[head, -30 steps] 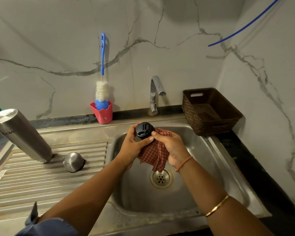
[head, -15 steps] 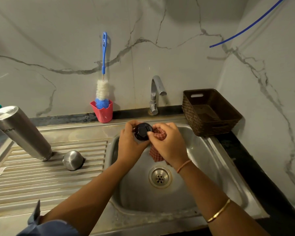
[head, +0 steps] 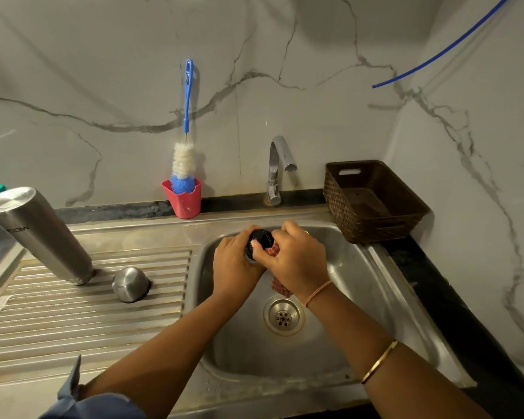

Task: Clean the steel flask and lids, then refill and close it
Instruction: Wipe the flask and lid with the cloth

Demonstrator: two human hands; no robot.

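Observation:
Over the sink basin [head: 360,285], my left hand [head: 235,267] grips a black inner lid [head: 259,238] from the left. My right hand [head: 297,260] holds a red checked cloth [head: 280,287] against the lid, and most of the cloth is hidden under that hand. The steel flask [head: 40,234] stands upside down and tilted on the ribbed drainboard [head: 73,316] at the left. A domed steel cap [head: 130,284] lies beside it on the drainboard.
A tap [head: 277,167] rises behind the basin. A pink cup [head: 183,199] with a blue bottle brush [head: 186,125] stands at the back wall. A brown woven basket [head: 372,201] sits at the basin's right corner. A drain [head: 283,316] lies below my hands.
My right hand has closed over the cloth and moved up over the lid, hiding most of the cloth that hung loose a second ago. Both hands have shifted slightly toward the tap.

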